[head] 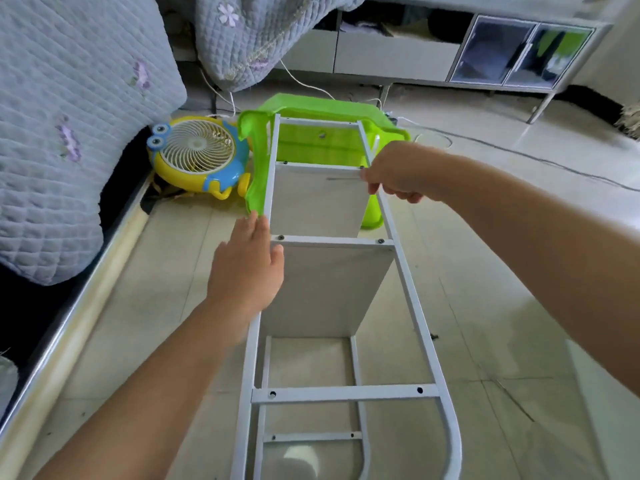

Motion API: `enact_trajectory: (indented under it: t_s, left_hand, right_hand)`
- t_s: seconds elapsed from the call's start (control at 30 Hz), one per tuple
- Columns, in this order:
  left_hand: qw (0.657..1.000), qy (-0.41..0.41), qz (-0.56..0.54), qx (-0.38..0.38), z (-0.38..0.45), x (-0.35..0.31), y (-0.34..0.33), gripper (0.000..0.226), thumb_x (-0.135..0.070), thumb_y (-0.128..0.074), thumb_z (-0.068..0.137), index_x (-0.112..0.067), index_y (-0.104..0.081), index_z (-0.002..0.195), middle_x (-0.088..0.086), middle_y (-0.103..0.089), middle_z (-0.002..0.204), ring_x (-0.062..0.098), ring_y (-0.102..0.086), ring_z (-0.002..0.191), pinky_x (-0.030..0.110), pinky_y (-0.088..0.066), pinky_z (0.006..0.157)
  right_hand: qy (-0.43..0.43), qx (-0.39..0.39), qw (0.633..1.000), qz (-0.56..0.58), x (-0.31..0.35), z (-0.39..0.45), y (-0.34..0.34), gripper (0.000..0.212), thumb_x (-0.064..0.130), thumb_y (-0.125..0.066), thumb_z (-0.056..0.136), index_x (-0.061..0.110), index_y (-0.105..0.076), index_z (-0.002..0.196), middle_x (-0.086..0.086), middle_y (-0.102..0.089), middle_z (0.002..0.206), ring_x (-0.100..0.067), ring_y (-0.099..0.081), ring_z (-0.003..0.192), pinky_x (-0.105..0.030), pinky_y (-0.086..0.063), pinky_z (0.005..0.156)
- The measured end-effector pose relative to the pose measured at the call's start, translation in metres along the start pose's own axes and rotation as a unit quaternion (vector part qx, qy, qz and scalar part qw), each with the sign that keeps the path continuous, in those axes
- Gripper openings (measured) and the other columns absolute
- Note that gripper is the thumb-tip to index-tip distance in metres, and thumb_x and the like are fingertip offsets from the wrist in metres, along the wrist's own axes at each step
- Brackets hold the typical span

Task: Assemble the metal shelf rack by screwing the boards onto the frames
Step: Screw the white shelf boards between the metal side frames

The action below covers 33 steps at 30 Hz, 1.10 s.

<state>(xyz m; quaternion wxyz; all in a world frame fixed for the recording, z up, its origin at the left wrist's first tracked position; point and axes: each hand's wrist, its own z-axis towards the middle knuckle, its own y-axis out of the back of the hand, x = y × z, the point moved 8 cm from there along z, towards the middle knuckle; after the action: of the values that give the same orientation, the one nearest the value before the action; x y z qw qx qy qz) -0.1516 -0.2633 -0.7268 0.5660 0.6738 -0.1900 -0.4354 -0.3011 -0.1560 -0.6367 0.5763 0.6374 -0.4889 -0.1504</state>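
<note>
A: Nearest the viewer?
B: The metal frame [346,393], lying over the floor [485,306], its near crossbar bare.
A: Beyond that?
B: Two boards [325,289] screwed between the rails. The left hand [247,268] lies flat, fingers straight, against the left rail.
A: Farthest?
B: The right hand [394,173] pinches the right rail beside a green stool [322,147].

two bare forearms and hands (left hand [247,261], right hand [393,173]), no sleeves, rings or watch showing.
</note>
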Motion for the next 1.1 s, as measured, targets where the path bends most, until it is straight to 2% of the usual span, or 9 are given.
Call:
enact_trajectory:
  t_s: [0.07,0.13,0.2,0.4,0.57,0.67,0.77,1.0,1.1]
  left_hand:
    - [0.998,-0.037,0.058,-0.003,0.004,-0.011,0.001,0.049,-0.024,-0.032,0.098,-0.008,-0.024,0.144,0.004,-0.012,0.156,0.02,-0.009,0.144,0.038,-0.021,0.11]
    - [0.994,-0.069,0.084,0.003,0.01,-0.026,0.002,0.05,-0.027,-0.031,0.099,-0.009,-0.023,0.145,0.004,-0.01,0.157,0.019,-0.005,0.145,0.035,-0.017,0.112]
    - [0.99,-0.089,0.106,0.018,0.016,-0.036,-0.002,0.051,-0.029,-0.029,0.1,-0.009,-0.02,0.146,0.004,-0.01,0.157,0.018,-0.005,0.145,0.033,-0.015,0.112]
    - [0.976,-0.087,0.18,0.085,0.014,-0.032,-0.02,0.061,-0.039,-0.023,0.1,-0.01,-0.001,0.149,0.003,0.004,0.157,0.016,0.006,0.145,0.032,-0.007,0.116]
    - [0.975,-0.086,0.18,0.095,0.013,-0.033,-0.018,0.062,-0.04,-0.024,0.099,-0.011,0.001,0.149,0.002,0.004,0.157,0.014,0.006,0.145,0.033,-0.006,0.117]
    - [0.975,-0.082,0.183,0.096,0.012,-0.033,-0.017,0.061,-0.04,-0.024,0.099,-0.013,-0.001,0.149,0.0,0.001,0.157,0.013,0.005,0.145,0.035,-0.005,0.116]
    - [0.974,-0.078,0.191,0.095,0.01,-0.032,-0.016,0.059,-0.04,-0.023,0.099,-0.014,-0.004,0.149,-0.002,0.0,0.157,0.011,0.004,0.144,0.037,-0.001,0.116]
    - [0.979,-0.102,0.171,0.046,0.024,-0.054,-0.009,0.054,-0.037,-0.023,0.1,-0.014,-0.014,0.148,0.0,-0.004,0.157,0.014,0.001,0.145,0.038,0.0,0.116]
    - [0.986,-0.09,0.13,0.048,0.035,-0.061,-0.014,0.054,-0.034,-0.022,0.101,-0.009,-0.015,0.148,0.003,-0.008,0.157,0.016,-0.001,0.145,0.036,-0.003,0.115]
  right_hand:
    - [0.004,-0.074,0.997,-0.019,-0.034,-0.003,0.002,0.037,0.027,-0.042,0.096,-0.001,-0.058,0.079,-0.01,-0.042,0.064,-0.022,-0.038,0.055,-0.026,-0.03,0.051]
    - [0.01,-0.11,0.994,0.009,-0.064,-0.005,-0.007,0.036,0.032,-0.049,0.093,-0.003,-0.059,0.09,-0.013,-0.046,0.079,-0.023,-0.043,0.073,-0.027,-0.031,0.062]
    - [0.011,-0.124,0.99,0.068,-0.083,-0.007,-0.019,0.03,0.034,-0.06,0.087,0.004,-0.056,0.087,-0.009,-0.047,0.081,-0.022,-0.044,0.076,-0.027,-0.031,0.062]
    - [-0.013,-0.108,0.973,0.203,-0.094,0.002,-0.043,0.034,0.037,-0.069,0.078,0.011,-0.05,0.088,-0.001,-0.045,0.072,-0.015,-0.04,0.057,-0.024,-0.029,0.049]
    - [-0.003,-0.075,0.975,0.208,-0.083,0.01,-0.055,0.033,0.028,-0.07,0.078,0.011,-0.044,0.07,0.002,-0.038,0.06,-0.018,-0.039,0.06,-0.024,-0.027,0.048]
    - [-0.067,-0.024,0.919,0.387,-0.092,0.013,-0.068,0.04,0.014,-0.073,0.077,0.013,-0.035,0.064,-0.001,-0.033,0.057,-0.014,-0.026,0.047,-0.019,-0.021,0.044]
    - [-0.105,0.002,0.881,0.461,-0.096,0.01,-0.078,0.046,0.012,-0.074,0.076,0.015,-0.031,0.06,0.0,-0.03,0.054,-0.013,-0.022,0.045,-0.016,-0.02,0.043]
    - [-0.06,-0.047,0.937,0.341,-0.101,0.002,-0.074,0.048,0.035,-0.071,0.078,0.015,-0.029,0.064,-0.001,-0.031,0.059,-0.015,-0.026,0.046,-0.023,-0.025,0.043]
    - [-0.005,-0.091,0.963,0.254,-0.099,-0.004,-0.058,0.039,0.044,-0.053,0.089,0.012,-0.037,0.072,0.0,-0.034,0.059,-0.017,-0.031,0.051,-0.025,-0.027,0.051]
